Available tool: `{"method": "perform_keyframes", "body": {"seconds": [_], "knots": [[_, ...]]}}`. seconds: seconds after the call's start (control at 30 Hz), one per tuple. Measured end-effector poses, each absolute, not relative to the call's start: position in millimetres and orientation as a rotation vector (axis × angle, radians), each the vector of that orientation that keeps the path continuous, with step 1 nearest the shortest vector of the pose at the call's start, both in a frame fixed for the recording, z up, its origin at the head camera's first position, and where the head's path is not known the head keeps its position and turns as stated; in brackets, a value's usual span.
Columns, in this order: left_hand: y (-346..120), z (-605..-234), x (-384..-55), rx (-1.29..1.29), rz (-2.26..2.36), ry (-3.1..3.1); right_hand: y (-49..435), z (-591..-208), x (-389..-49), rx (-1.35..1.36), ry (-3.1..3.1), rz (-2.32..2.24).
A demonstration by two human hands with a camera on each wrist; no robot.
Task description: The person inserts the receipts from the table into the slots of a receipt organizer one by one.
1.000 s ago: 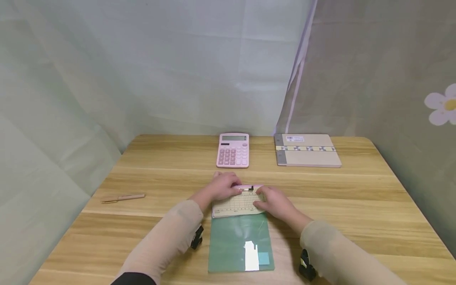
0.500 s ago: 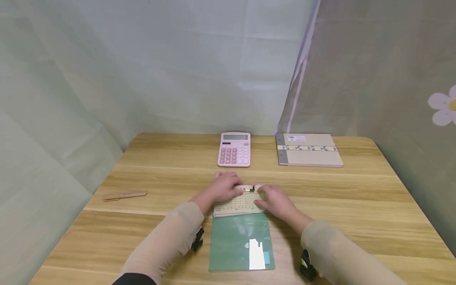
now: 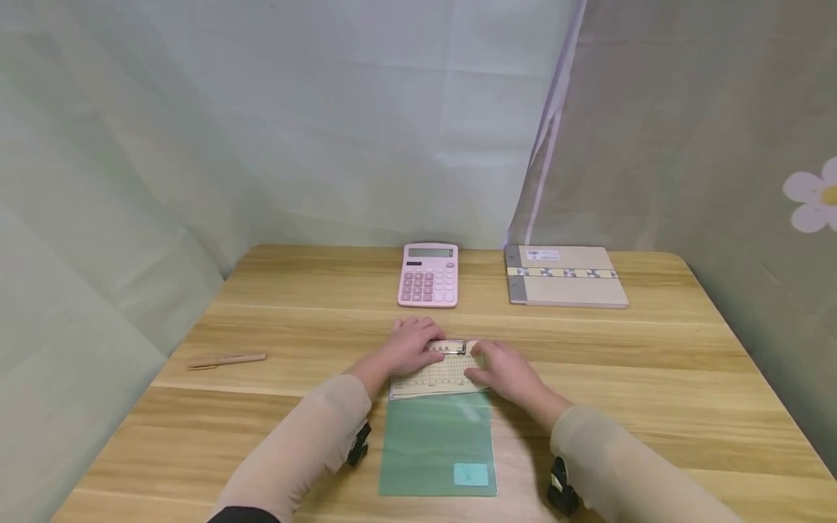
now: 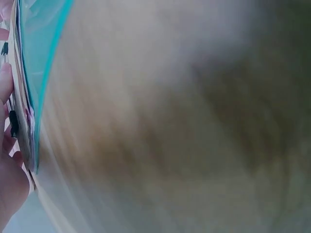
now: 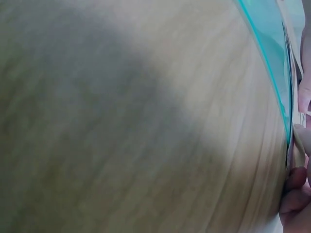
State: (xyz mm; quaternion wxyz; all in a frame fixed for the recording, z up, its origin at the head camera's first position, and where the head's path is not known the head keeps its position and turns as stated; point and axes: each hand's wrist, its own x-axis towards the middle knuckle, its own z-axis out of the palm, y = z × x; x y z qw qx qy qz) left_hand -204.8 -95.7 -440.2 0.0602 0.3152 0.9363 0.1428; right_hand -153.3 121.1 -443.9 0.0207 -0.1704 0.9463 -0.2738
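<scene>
A translucent green folder (image 3: pixel 434 443) with a light blue label (image 3: pixel 471 474) lies before me. Printed gridded forms (image 3: pixel 445 374) are stacked over its far end. A silver metal clip (image 3: pixel 451 346) with a black end runs across the top of the forms. My left hand (image 3: pixel 408 345) grips the clip's left end, thumb on the near side and fingers on the far side. With thumb on top, my right hand (image 3: pixel 500 369) pinches the forms at their right edge, its index finger close to the clip. In the left wrist view, the stacked paper edges and the folder (image 4: pixel 43 43) show beside my fingers.
A pink calculator (image 3: pixel 428 276) sits at the back of the wooden table (image 3: pixel 294 436). Right of it lies a beige bound notebook (image 3: pixel 569 287) with a patterned band. A tan pen (image 3: pixel 225 361) is on the left. Fabric curtains (image 3: pixel 366 123) hang behind the table.
The clip's silver bar has swung from a thin line into a wider frame lying over the forms. The folder's near end has shifted slightly left, and its bright glare is gone. Both hands stay in place.
</scene>
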Motion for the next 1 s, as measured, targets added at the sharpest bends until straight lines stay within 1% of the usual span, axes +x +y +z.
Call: {"method": "perform_keyframes", "body": {"seconds": [0.4, 0.77, 1.0], "knots": [[-96, -443, -202, 0.965, 0.411, 2.832, 135, -442, -148, -0.467, 2.905, -0.831], [-109, -443, -201, 0.938, 0.383, 2.826, 176, -438, -149, -0.474, 2.873, -0.821], [-115, -439, -197, 0.922, 0.393, 2.834, 188, -437, -148, -0.467, 2.870, -0.811]]}}
